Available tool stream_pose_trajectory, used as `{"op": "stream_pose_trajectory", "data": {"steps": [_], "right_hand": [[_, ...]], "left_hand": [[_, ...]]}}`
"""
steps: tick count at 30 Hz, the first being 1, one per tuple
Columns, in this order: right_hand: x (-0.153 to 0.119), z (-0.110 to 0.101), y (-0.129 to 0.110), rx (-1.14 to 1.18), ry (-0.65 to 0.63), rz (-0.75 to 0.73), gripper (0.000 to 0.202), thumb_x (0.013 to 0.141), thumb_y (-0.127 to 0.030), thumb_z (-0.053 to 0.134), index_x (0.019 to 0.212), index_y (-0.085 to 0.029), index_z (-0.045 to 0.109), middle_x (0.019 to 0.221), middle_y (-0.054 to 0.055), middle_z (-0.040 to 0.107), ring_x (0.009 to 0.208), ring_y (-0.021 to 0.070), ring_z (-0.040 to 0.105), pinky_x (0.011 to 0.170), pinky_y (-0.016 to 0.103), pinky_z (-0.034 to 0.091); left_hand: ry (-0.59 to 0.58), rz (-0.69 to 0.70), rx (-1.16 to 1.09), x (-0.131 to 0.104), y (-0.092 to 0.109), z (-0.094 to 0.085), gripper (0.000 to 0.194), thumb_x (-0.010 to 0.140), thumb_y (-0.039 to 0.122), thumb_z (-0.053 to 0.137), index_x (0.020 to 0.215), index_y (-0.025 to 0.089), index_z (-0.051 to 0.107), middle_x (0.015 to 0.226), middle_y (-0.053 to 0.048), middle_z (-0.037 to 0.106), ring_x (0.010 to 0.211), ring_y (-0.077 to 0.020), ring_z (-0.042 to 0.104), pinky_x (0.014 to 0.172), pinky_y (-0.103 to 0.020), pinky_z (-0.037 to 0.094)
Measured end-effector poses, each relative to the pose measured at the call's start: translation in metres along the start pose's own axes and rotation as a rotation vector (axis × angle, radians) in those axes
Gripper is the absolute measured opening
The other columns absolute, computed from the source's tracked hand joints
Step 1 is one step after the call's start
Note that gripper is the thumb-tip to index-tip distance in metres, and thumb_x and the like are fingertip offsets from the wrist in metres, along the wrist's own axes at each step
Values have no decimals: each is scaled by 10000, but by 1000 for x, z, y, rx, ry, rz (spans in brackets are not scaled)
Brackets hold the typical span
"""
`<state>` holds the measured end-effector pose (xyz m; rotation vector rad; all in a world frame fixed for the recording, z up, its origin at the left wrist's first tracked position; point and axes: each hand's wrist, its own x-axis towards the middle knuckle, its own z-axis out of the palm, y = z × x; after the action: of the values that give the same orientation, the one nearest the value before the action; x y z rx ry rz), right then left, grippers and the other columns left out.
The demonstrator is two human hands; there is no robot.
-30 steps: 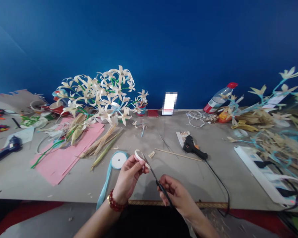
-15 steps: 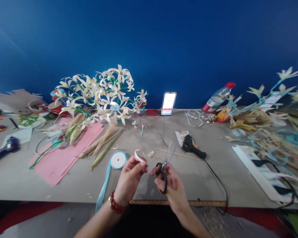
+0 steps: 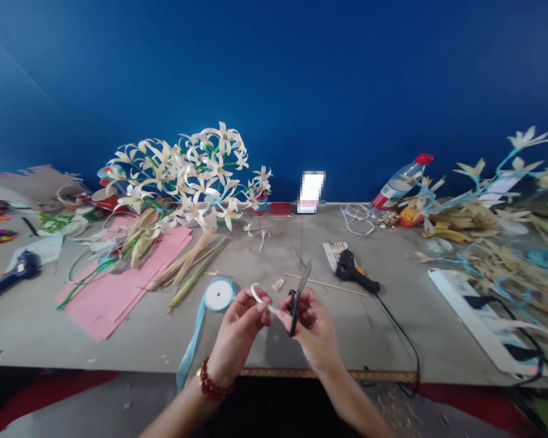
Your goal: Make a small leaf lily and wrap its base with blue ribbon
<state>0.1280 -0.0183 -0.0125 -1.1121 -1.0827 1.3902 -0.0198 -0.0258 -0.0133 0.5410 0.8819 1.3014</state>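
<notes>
Between its thumb and fingers, my left hand (image 3: 243, 325) pinches a curled, cream-white strip (image 3: 256, 293) that looks like corn husk. The strip's lower end reaches over to the fingertips of my right hand (image 3: 314, 331), which seem to touch it. That hand is also closed on black-handled scissors (image 3: 296, 298), their blades pointing up and away from me, nearly together. Just left of my left hand lies a spool of light blue ribbon (image 3: 218, 295), its loose tail hanging over the table's front edge.
White husk flowers (image 3: 201, 176) stand at the back left, behind pink paper (image 3: 105, 298) and dry husks (image 3: 187, 267). To the right are a black glue gun (image 3: 356, 272) with its cord, a thin stick (image 3: 324, 283), a power strip (image 3: 475, 322) and a tilted bottle (image 3: 402, 179).
My right hand has moved up and left, so its fingertips meet the strip's end. The scissor blades have come closer together. The strip still sits in my left hand.
</notes>
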Motion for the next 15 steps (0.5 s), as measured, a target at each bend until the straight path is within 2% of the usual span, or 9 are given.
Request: {"op": "stream_pose_trajectory", "data": {"steps": [3, 5, 7, 9, 11, 13, 15], "right_hand": [[2, -6, -5, -83, -67, 9, 306, 727, -327, 813, 827, -209, 549, 737, -21, 639, 542, 88, 466, 503, 209, 381], [4, -9, -8, -146, -116, 17, 294, 726, -303, 807, 837, -209, 551, 747, -22, 642, 538, 86, 449, 517, 215, 382], [6, -10, -11, -182, -160, 23, 292, 720, -284, 804, 833, -210, 546, 733, -35, 624, 524, 78, 413, 516, 214, 369], [8, -9, -13, -207, -202, 24, 292, 710, -274, 808, 814, -209, 543, 700, -52, 594, 514, 71, 379, 516, 209, 357], [11, -7, -16, -206, -223, 23, 298, 708, -288, 816, 810, -208, 548, 686, -56, 579, 517, 71, 377, 520, 208, 361], [13, -7, -17, -150, -198, 27, 319, 714, -335, 819, 836, -210, 553, 712, -43, 585, 530, 80, 407, 509, 209, 368], [12, -8, -17, -75, -136, 31, 351, 731, -408, 804, 877, -217, 548, 742, -26, 583, 558, 98, 449, 498, 210, 376]], "left_hand": [[195, 280, 179, -5, 14, -1, 405, 767, 213, 786, 1144, 268, 650, 1223, -63, 614, 1007, -193, 592, 857, -281, 468], [228, 418, 288, -8, 28, -1, 488, 722, 162, 815, 1163, 304, 662, 1340, -61, 566, 1214, -242, 506, 982, -314, 418], [97, 404, 405, -9, 40, 1, 359, 657, 123, 850, 976, 257, 754, 1226, -96, 641, 1224, -281, 497, 1032, -337, 373], [-103, 310, 490, -8, 46, 1, 170, 634, 125, 861, 750, 214, 775, 947, -121, 704, 1064, -298, 567, 982, -350, 391], [-224, 256, 564, -5, 45, -1, 82, 682, 164, 834, 689, 207, 764, 792, -104, 678, 907, -280, 581, 890, -349, 414], [-229, 262, 618, -2, 39, -4, 35, 761, 212, 778, 736, 206, 755, 790, -82, 655, 844, -249, 568, 827, -328, 414], [-194, 241, 585, -1, 30, -8, 76, 822, 252, 724, 770, 197, 724, 805, -65, 636, 814, -216, 555, 787, -300, 409]]}}
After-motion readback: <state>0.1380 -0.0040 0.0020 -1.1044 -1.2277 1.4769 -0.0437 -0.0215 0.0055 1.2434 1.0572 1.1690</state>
